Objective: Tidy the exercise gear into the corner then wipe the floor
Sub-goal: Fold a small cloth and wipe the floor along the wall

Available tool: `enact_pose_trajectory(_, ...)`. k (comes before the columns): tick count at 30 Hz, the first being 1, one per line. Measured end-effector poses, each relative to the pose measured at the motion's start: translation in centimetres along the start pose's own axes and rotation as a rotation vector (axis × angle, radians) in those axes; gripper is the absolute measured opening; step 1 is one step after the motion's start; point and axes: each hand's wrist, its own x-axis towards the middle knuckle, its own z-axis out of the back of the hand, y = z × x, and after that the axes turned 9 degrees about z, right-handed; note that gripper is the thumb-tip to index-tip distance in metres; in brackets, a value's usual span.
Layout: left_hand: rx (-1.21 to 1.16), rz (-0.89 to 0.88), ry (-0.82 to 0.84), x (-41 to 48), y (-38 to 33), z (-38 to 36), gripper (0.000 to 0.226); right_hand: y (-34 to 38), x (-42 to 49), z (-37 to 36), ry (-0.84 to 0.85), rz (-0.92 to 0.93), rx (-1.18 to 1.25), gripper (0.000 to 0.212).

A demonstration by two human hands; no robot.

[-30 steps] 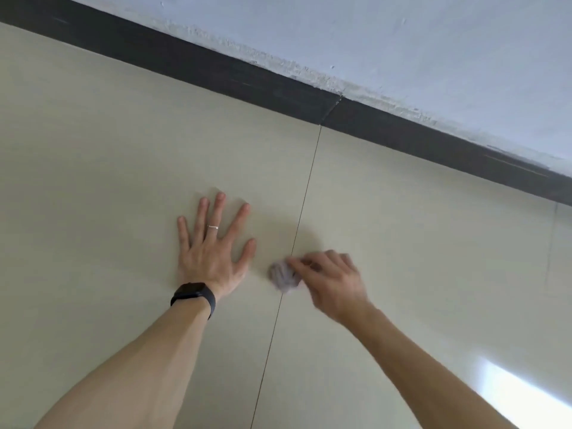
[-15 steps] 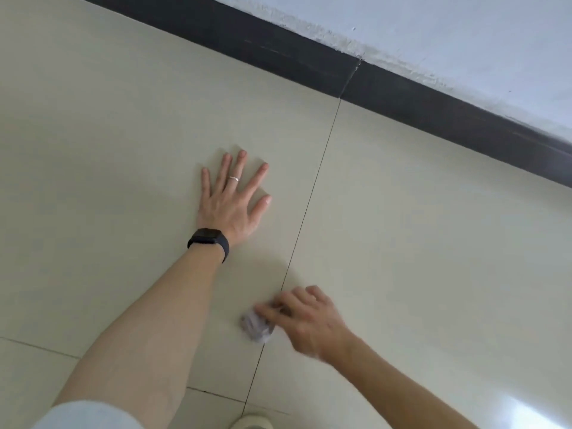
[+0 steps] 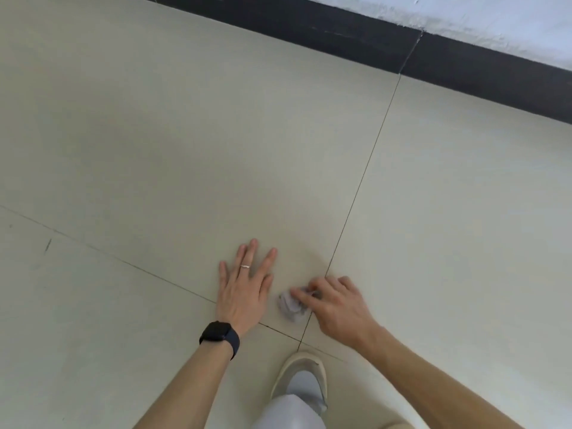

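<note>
A small crumpled grey wipe [image 3: 290, 307] lies on the pale tiled floor [image 3: 185, 150], beside a tile joint. My right hand [image 3: 335, 306] grips the wipe with curled fingers and holds it down on the tile. My left hand [image 3: 246, 284] lies flat on the floor just left of the wipe, fingers spread, with a ring and a black watch on that arm. No exercise gear is in view.
A black skirting board [image 3: 356, 38] runs along the foot of a white wall [image 3: 495, 23] at the top right. My shoe [image 3: 305, 376] and a light trouser leg stand just below the hands.
The right hand has dragged the wipe along the tile joint, away from the wall and towards my foot. The left hand has shifted back with it, and my shoe has come into view.
</note>
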Motion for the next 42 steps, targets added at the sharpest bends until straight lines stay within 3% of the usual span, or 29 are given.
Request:
enact_pose_trajectory(4, 0.024, -0.042, 0.158, 0.4, 1.0, 3.0, 0.062, -6.1, 6.0, 2.8, -0.191, -0.649, 0.070, 0.049)
enact_pose_trajectory(5, 0.060, -0.046, 0.192, 0.7, 0.9, 4.1, 0.065, -5.9, 7.0, 2.9, -0.179, -0.723, 0.094, 0.053)
enact_pose_trajectory(7, 0.140, -0.061, 0.221, 1.0, 0.7, 6.4, 0.065, -3.0, 7.4, 2.3, -0.112, -0.658, 0.129, 0.059)
enact_pose_trajectory(10, 0.200, -0.048, 0.217, 1.1, 0.6, 10.3, 0.061, 3.5, 4.6, 0.0, 0.032, -0.250, 0.176, 0.063)
enact_pose_trajectory(12, 0.268, -0.059, 0.203, 0.8, 0.6, 13.4, 0.058, 5.9, 2.9, -0.5, 0.162, -0.109, 0.198, 0.060)
enact_pose_trajectory(16, 0.376, -0.058, 0.165, -0.3, 0.5, 18.7, 0.056, 4.8, 5.0, 1.7, 0.412, -0.147, 0.285, 0.043)
enact_pose_trajectory(19, 0.427, -0.056, 0.174, -0.1, -0.4, 21.6, 0.056, 2.6, 6.3, 4.2, 0.494, -0.300, 0.431, 0.045)
enact_pose_trajectory(21, 0.446, -0.081, 0.160, 1.6, -1.1, 22.8, 0.056, 0.9, 6.7, 5.6, 0.364, -0.434, 0.493, 0.045)
enact_pose_trajectory(26, 0.398, -0.206, 0.075, 8.6, -2.5, 22.3, 0.052, -5.0, 8.9, 8.1, -0.162, -0.852, 0.443, 0.045)
enact_pose_trajectory(28, 0.425, -0.270, 0.078, 11.0, -1.7, 20.4, 0.053, -7.1, 9.7, 8.3, -0.249, -0.963, 0.381, 0.050)
enact_pose_trajectory(31, 0.435, -0.300, 0.079, 14.0, 1.3, 16.6, 0.058, -7.4, 10.7, 6.8, -0.246, -1.068, 0.236, 0.066)
enact_pose_trajectory(33, 0.399, -0.294, 0.050, 15.8, 3.9, 13.8, 0.061, -4.2, 11.1, 3.7, -0.210, -0.961, 0.115, 0.079)
enact_pose_trajectory(38, 0.212, -0.301, -0.046, 17.2, 7.2, 9.2, 0.062, 9.2, 8.0, -4.1, 0.063, -0.231, 0.069, 0.076)
enact_pose_trajectory(40, 0.164, -0.302, -0.042, 17.0, 7.0, 8.2, 0.061, 10.8, 6.6, -4.8, 0.135, -0.075, 0.075, 0.071)
enact_pose_trajectory(42, 0.137, -0.319, -0.063, 17.1, 7.4, 7.6, 0.061, 9.0, 6.6, -4.1, 0.065, -0.068, 0.037, 0.068)
